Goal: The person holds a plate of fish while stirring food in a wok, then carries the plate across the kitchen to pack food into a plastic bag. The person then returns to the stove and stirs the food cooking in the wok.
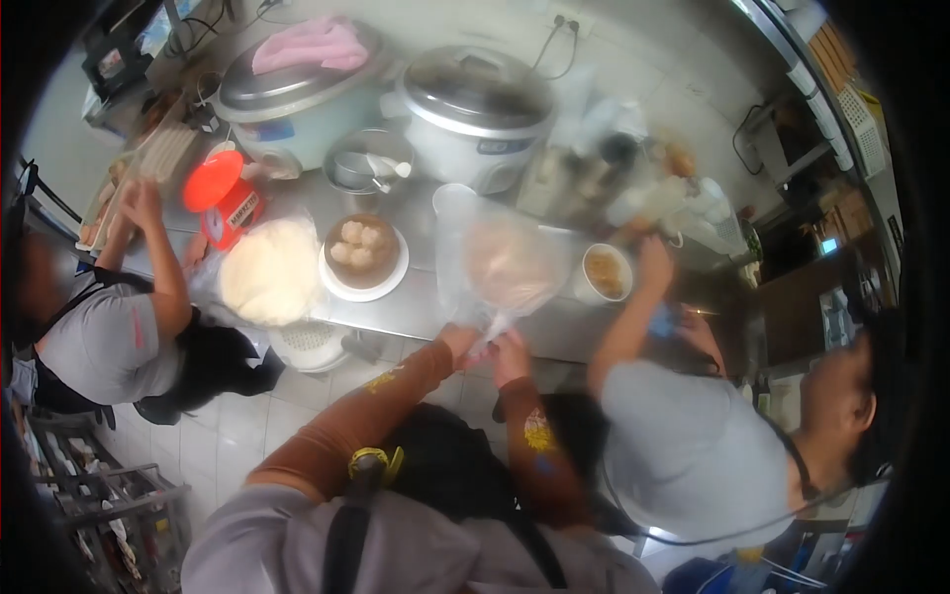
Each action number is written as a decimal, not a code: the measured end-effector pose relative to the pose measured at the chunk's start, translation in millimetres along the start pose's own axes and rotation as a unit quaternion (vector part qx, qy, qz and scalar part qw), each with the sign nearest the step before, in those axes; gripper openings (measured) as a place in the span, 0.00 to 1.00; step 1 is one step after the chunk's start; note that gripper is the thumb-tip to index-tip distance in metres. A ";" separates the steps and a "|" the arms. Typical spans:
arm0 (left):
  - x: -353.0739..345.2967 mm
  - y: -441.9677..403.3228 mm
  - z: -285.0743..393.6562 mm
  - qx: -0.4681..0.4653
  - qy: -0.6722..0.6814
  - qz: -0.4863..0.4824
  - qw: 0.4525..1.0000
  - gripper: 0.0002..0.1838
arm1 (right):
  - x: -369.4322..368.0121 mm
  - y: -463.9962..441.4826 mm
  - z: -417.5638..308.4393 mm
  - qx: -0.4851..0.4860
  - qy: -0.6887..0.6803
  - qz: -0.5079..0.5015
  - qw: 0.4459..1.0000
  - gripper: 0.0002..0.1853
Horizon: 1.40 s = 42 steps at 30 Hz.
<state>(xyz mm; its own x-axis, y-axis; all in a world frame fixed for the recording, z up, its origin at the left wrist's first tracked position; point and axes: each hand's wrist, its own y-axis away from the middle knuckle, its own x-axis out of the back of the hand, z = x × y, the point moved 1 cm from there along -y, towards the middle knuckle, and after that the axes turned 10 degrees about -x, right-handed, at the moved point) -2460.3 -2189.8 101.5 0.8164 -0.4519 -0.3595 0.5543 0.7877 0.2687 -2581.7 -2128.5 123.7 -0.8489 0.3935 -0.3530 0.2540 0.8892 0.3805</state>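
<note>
A clear plastic bag [507, 259] with a pale pinkish-beige mass inside lies on the steel counter in front of me, partly blurred. Its gathered neck points toward me. My left hand [459, 344] is closed on the neck from the left. Close beside it, my right hand [511, 357] is also closed on the gathered plastic. Left of the bag, a bowl of pale round balls [362, 245] sits on a white base. Farther left is another plastic bag with a cream-coloured mass [269, 272]. A white tub with yellowish food [606, 273] stands to the right.
Two large rice cookers [478, 119] stand at the back, one topped by a pink cloth [311, 46]. A red scale [224, 198] and a metal pot with ladles [366, 168] are nearby. Co-workers stand left [109, 327] and right [703, 445]. A white stool [312, 348] is below the counter.
</note>
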 end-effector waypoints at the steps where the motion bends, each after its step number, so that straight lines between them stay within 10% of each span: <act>1: 0.2 -4.8 1.5 0.011 -0.037 -0.012 0.999 0.13 | 3.1 -6.8 -2.8 -0.008 0.037 -0.010 0.999 0.14; 8: 16.4 -11.4 53.2 0.142 -0.032 -0.087 0.986 0.12 | -25.2 4.8 -14.5 0.044 0.054 -0.171 0.983 0.23; 16: 32.4 8.7 79.1 0.140 -0.012 -0.168 0.976 0.09 | -11.5 -10.6 -5.0 0.034 0.210 0.019 0.977 0.13; 20: 63.4 8.5 73.1 0.081 -0.184 -0.162 0.966 0.11 | 28.3 -45.2 11.0 0.155 0.440 0.136 0.874 0.07; 25: 63.7 29.9 97.0 -0.025 -0.285 -0.093 0.954 0.13 | 16.5 -22.1 -5.1 0.117 0.363 0.120 0.917 0.08; 29: 45.0 31.5 80.1 -0.277 -0.490 -0.081 0.823 0.14 | 12.6 -31.2 9.6 0.117 0.302 0.088 0.942 0.08; 35: 48.4 14.7 56.6 -0.295 -0.518 -0.073 0.799 0.09 | 13.9 -31.5 10.8 0.103 0.322 0.107 0.935 0.06; 42: 101.4 40.5 97.6 -0.381 -0.536 0.045 0.752 0.05 | 67.8 -51.5 -6.8 0.243 0.481 0.349 0.766 0.05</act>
<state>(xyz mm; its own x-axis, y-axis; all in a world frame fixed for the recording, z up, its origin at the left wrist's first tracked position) -2339.2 -2244.6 163.2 0.7334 -0.1381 0.6656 0.5679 0.6627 -0.4882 -2655.5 -2149.2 86.0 -0.3161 0.6667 0.6750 0.7462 0.6141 -0.2570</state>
